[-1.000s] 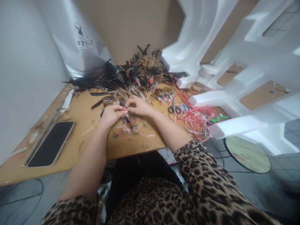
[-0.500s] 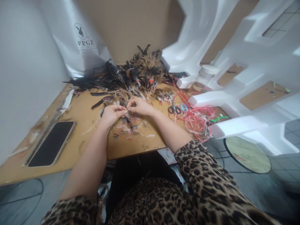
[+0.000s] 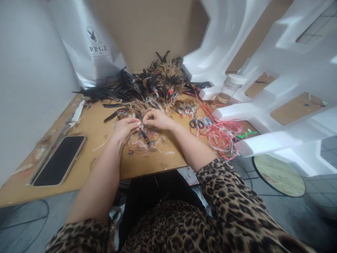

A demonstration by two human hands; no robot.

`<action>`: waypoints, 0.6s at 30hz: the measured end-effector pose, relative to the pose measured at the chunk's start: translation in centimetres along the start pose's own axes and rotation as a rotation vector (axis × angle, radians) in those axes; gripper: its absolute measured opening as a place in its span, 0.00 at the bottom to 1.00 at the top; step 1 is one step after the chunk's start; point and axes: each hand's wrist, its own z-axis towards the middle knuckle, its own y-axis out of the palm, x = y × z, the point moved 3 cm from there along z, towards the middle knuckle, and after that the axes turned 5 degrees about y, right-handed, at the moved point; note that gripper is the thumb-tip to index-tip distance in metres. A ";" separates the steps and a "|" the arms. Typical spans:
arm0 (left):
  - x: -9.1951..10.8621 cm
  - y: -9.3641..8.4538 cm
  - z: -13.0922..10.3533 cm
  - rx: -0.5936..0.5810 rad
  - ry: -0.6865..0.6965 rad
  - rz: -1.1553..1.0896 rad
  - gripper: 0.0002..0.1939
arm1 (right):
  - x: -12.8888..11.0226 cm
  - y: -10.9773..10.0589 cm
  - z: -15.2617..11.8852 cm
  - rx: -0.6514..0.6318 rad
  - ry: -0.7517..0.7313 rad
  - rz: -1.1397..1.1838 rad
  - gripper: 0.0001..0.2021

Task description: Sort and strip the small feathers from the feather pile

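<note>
My left hand (image 3: pixel 125 130) and my right hand (image 3: pixel 156 118) meet at the fingertips over the yellow-brown table (image 3: pixel 147 166). Both are pinched closed around something small that the fingers mostly hide. Brown feathers (image 3: pixel 133 109) lie just behind the fingers, and a dark tuft with loose scraps (image 3: pixel 144 140) sits below them. Farther back is a large pile of black and brown feathers (image 3: pixel 168 75). A small feather bunch with red ties (image 3: pixel 186 106) rests right of my right hand.
Black-handled scissors (image 3: pixel 197 123) lie beside tangled pink and red strings (image 3: pixel 223 137). A phone (image 3: pixel 60 161) is at the left. White foam pieces (image 3: pixel 265 140) and a lidded jar (image 3: pixel 233 86) stand right. A white bag (image 3: pixel 98 63) and a round stool (image 3: pixel 279 175) also show.
The view has shifted slightly. My fingertips stay together, with the left fingers drawn a little closer over the small thing; little else differs.
</note>
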 end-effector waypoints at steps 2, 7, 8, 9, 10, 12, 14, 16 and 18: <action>-0.1 -0.1 0.1 -0.009 -0.010 -0.033 0.13 | 0.0 0.0 0.0 -0.006 -0.005 -0.008 0.04; -0.1 -0.2 0.1 -0.024 -0.023 -0.068 0.13 | 0.1 0.0 0.0 -0.021 -0.013 -0.007 0.05; -0.1 -0.2 0.0 -0.032 -0.023 -0.072 0.13 | 0.3 0.0 0.1 -0.003 -0.016 -0.003 0.05; 0.0 -0.1 0.0 -0.039 -0.021 -0.073 0.13 | 0.4 0.0 0.1 0.024 -0.020 0.001 0.06; 0.1 -0.1 0.0 -0.046 -0.018 -0.073 0.13 | 0.6 -0.1 0.1 0.054 -0.025 0.004 0.07; 0.2 -0.1 -0.1 -0.049 -0.015 -0.070 0.13 | 1.0 -0.2 0.3 0.123 -0.033 0.008 0.09; 0.3 0.0 -0.2 -0.036 -0.014 -0.073 0.13 | 1.2 -0.3 0.3 0.196 -0.038 0.007 0.11; 0.4 0.0 -0.2 -0.017 -0.010 -0.071 0.14 | 0.9 -0.5 0.2 0.280 -0.049 0.015 0.11; 0.5 0.1 -0.3 -0.005 0.000 -0.059 0.15 | 0.3 -0.7 0.0 0.338 -0.066 0.036 0.10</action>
